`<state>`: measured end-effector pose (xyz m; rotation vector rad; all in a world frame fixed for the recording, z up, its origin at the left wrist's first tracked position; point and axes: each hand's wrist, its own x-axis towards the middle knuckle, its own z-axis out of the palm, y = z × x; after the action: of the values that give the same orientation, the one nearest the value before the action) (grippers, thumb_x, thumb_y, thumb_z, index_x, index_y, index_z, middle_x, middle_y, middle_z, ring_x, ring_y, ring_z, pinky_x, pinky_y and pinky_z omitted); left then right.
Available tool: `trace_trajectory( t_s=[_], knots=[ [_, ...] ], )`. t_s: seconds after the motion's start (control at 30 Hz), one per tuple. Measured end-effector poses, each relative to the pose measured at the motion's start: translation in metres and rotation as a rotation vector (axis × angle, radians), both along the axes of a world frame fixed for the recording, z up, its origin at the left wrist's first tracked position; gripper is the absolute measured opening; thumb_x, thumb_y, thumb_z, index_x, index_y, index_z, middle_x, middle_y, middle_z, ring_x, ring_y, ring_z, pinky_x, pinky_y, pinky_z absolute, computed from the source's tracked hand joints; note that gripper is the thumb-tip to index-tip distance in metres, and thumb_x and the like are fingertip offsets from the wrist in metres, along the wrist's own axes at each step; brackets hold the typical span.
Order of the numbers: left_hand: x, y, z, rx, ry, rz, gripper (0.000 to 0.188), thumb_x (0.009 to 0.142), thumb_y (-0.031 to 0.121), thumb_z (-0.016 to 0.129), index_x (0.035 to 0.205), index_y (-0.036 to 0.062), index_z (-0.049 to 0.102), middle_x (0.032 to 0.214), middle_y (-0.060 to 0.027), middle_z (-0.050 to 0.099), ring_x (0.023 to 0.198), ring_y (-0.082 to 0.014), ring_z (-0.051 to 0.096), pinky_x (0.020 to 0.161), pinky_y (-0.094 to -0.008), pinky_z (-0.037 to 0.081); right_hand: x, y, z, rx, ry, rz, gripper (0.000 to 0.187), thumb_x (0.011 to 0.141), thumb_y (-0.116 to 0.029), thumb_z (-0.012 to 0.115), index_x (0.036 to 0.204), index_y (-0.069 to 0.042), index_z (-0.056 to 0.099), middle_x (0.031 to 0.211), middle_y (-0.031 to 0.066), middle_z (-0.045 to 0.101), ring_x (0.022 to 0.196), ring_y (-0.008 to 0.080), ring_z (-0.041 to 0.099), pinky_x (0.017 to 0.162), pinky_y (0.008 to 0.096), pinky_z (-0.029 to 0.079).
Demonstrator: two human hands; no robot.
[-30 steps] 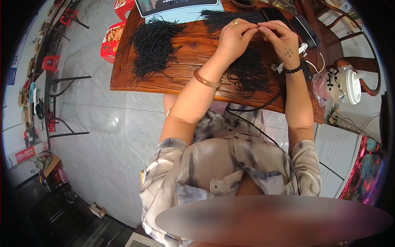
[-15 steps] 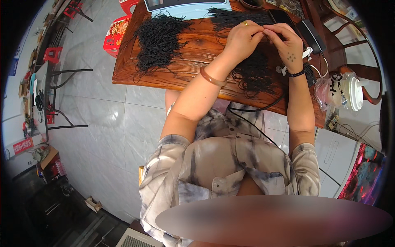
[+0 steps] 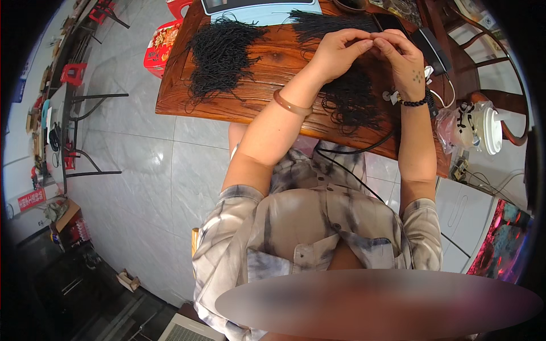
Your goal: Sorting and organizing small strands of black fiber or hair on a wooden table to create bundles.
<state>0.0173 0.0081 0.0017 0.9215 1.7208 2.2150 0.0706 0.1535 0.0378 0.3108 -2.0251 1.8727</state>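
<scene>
My left hand [image 3: 340,55] and my right hand [image 3: 402,61] meet fingertip to fingertip above the right side of the wooden table [image 3: 278,71]. Both pinch, thumb against index finger. Whatever lies between the fingertips is too small to make out. Under and below the hands spreads a loose heap of black cords [image 3: 351,102]. Another bundle of black cords [image 3: 324,25] lies just beyond my left hand. A larger tangled pile of black cords [image 3: 222,59] covers the table's left part.
A light blue tray-like object [image 3: 273,18] sits at the far edge. Right of my hands are a dark phone [image 3: 389,23], a black box [image 3: 430,50] and white cables [image 3: 445,94]. A white-lidded cup [image 3: 490,131] in a plastic bag stands at the right edge. Red patterned box [image 3: 162,48] stands left of the table.
Both hands have shifted slightly to the right, still pinched together. My right wrist has turned a little. The cord piles look the same.
</scene>
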Motion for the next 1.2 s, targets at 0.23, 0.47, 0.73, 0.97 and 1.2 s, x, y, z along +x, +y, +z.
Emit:
trace_trajectory(
  t_s=[0.23,0.47,0.73,0.97,1.2],
  knots=[
    [-0.002,0.002,-0.003,0.081,-0.183,-0.038,0.016,0.086,0.009,0.058,0.096,-0.0024,0.061,0.083,-0.0069,0.063,0.069,-0.0111,0.06,0.062,-0.0213,0.05,-0.001,-0.002,-0.006,-0.009,-0.006,-0.029,0.016,0.082,-0.006,0.062,0.096,0.002,0.064,0.095,0.0052,0.059,0.082,0.0108,0.059,0.071,0.0215,0.051],
    [-0.006,-0.003,-0.002,0.196,-0.28,0.045,0.012,0.084,0.009,0.059,0.091,-0.0009,0.063,0.078,-0.005,0.062,0.062,-0.0088,0.056,0.056,-0.0201,0.048,-0.005,-0.008,-0.017,0.14,0.011,-0.136,0.025,0.083,-0.007,0.061,0.107,-0.003,0.061,0.094,0.0044,0.064,0.077,0.0084,0.06,0.068,0.0194,0.048],
    [-0.004,-0.001,0.0,0.112,-0.253,0.075,0.014,0.083,0.01,0.061,0.092,-0.001,0.063,0.078,-0.0045,0.062,0.062,-0.0075,0.054,0.058,-0.0206,0.049,-0.006,-0.006,-0.018,0.29,0.106,-0.206,0.026,0.081,-0.007,0.061,0.107,-0.006,0.062,0.095,0.003,0.062,0.077,0.008,0.058,0.066,0.0194,0.045],
    [-0.005,0.002,-0.002,0.109,-0.204,0.105,0.014,0.084,0.01,0.06,0.092,-0.001,0.064,0.078,-0.0054,0.063,0.063,-0.0082,0.057,0.056,-0.0204,0.049,-0.008,-0.005,-0.018,0.279,0.112,-0.191,0.024,0.081,-0.009,0.062,0.105,-0.007,0.063,0.094,0.0022,0.062,0.075,0.0078,0.057,0.065,0.0192,0.045],
    [-0.006,0.0,-0.005,0.034,-0.179,0.128,0.014,0.084,0.009,0.06,0.091,-0.0015,0.064,0.079,-0.0052,0.064,0.063,-0.0093,0.057,0.059,-0.0205,0.05,-0.006,-0.006,-0.015,0.455,0.162,-0.265,0.023,0.08,-0.01,0.063,0.103,-0.008,0.063,0.09,0.0037,0.062,0.071,0.0107,0.058,0.06,0.0212,0.045]
  ],
)
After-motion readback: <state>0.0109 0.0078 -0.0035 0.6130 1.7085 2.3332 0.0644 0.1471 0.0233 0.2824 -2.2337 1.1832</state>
